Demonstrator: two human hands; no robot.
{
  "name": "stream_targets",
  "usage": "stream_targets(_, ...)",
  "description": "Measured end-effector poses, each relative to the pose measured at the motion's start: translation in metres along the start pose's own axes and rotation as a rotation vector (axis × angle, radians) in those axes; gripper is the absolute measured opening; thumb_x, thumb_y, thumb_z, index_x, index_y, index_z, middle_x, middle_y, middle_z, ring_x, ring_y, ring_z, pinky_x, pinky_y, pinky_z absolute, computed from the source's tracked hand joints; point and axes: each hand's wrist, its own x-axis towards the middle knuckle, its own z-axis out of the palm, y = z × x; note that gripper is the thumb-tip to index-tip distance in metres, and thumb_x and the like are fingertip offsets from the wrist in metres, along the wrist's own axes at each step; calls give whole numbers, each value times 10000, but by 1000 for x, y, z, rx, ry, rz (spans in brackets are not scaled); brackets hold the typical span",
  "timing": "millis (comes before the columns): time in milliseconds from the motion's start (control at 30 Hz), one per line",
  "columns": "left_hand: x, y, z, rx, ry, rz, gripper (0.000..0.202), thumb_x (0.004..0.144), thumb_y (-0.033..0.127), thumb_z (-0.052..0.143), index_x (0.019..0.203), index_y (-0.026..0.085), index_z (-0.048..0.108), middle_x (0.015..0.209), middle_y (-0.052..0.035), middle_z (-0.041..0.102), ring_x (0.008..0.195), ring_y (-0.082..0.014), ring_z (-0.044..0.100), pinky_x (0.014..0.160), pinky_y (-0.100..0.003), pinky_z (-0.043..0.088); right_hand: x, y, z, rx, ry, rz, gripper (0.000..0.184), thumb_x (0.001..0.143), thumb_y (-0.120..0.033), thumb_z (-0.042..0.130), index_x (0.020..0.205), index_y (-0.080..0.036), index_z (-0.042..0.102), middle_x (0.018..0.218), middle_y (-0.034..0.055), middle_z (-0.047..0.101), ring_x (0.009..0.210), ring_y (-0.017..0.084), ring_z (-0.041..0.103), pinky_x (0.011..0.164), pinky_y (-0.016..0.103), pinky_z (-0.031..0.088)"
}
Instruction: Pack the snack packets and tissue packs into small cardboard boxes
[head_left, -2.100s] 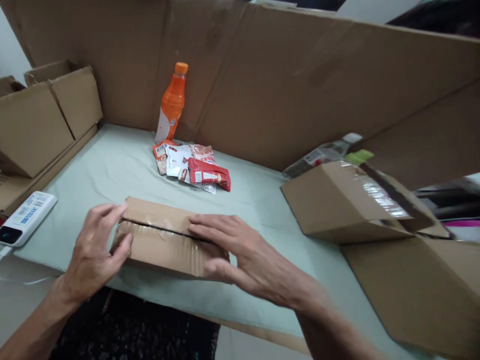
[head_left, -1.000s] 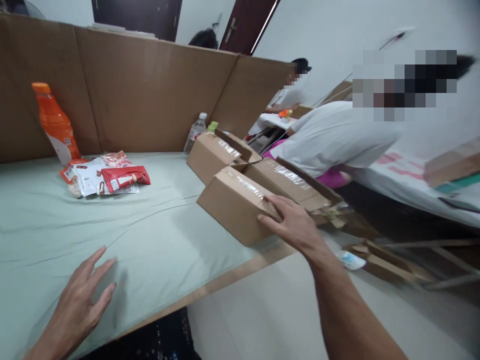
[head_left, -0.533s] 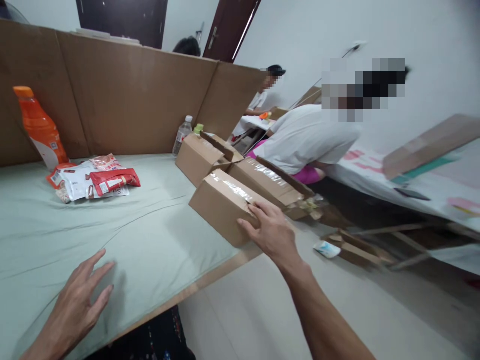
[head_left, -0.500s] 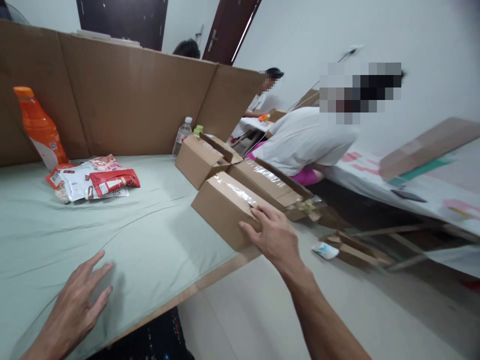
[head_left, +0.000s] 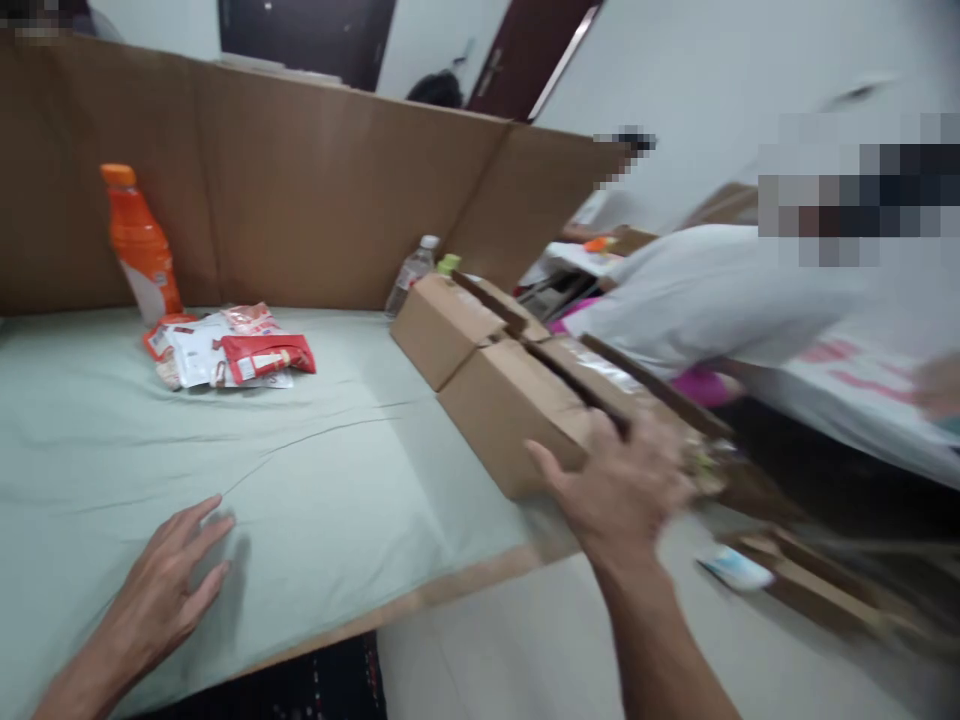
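My left hand (head_left: 161,580) hovers low over the pale green cloth at the left, fingers spread and holding nothing. At the near end of a brown cardboard box (head_left: 506,420), my right hand (head_left: 626,480) is partly blurred, its thumb apart from the fingers. The thumb lies by the box's near corner and the fingers reach over its top edge. Behind this box stands another cardboard box (head_left: 442,325), nearly in line with it. A third box (head_left: 600,365) with clear tape on top sits along the right side, partly hidden.
Several snack packets (head_left: 240,345) lie near an orange bottle (head_left: 142,250). A clear bottle (head_left: 411,275) stands by a cardboard partition (head_left: 337,190). Beyond the table's wooden edge (head_left: 450,590), an open carton (head_left: 817,580) sits lower down. A person in white (head_left: 720,290) is at the right.
The view has turned right, shifting the scene leftward relative to my gaze only slightly. The front box now sits closer in line with the back box. My right hand has moved further over its near end.
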Motion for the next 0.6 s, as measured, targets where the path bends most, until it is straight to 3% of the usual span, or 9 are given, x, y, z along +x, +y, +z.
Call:
stream_targets(67,-6,-4,-8,28,-43,-44,353,1008,333,499,1287,249,698,1399,-122,672,1212,-313,692,952,-490,630,-18,-13,-2,110,74,-89,621,949,-490,569,1504,-219,504,1602,245,396,1433,559,364,1074,785,321)
stream_targets(167,-9,-10,-22,46,-107,-121,364,991,294,500,1289,227,697,1415,-139,660,1241,-319,675,980,-520,615,-33,-49,21,340,-109,-299,492,949,-432,555,1400,-237,585,1547,204,482,1409,460,461,1118,670,388)
stream_targets(233,-8,-11,-29,43,-118,-172,365,980,276,509,1289,221,694,1424,-140,652,1257,-313,662,1007,-524,600,-29,-83,56,442,-291,-376,491,928,-453,551,1354,-215,605,1517,212,512,1369,423,511,1092,622,441)
stream_targets(300,-10,-12,-36,38,-104,-208,364,972,258,516,1288,213,691,1428,-140,646,1274,-309,648,1032,-524,586,-13,-123,99,489,-408,-367,567,889,-470,566,1376,-180,584,1510,228,515,1351,403,527,1084,588,460)
stream_targets(433,-22,-23,-53,75,-54,-298,352,972,246,526,1284,224,689,1464,-122,615,1323,-288,608,1076,-491,562,26,-212,172,575,-477,-367,629,817,-446,613,1378,-163,587,1424,216,578,1296,383,561,1047,549,485)
stream_targets(533,-36,-44,-84,166,27,-417,350,998,282,500,1292,210,675,1530,-153,536,1392,-324,539,1116,-546,519,39,-276,198,658,-497,-387,526,836,-488,591,1267,-195,660,1235,171,672,1129,351,636,931,507,538)
stream_targets(600,-43,-63,-120,306,159,-511,352,1006,318,501,1285,185,669,1541,-167,504,1416,-354,507,1141,-584,484,39,-303,201,714,-497,-373,486,865,-532,551,1189,-199,695,1119,154,697,1040,342,654,876,500,549)
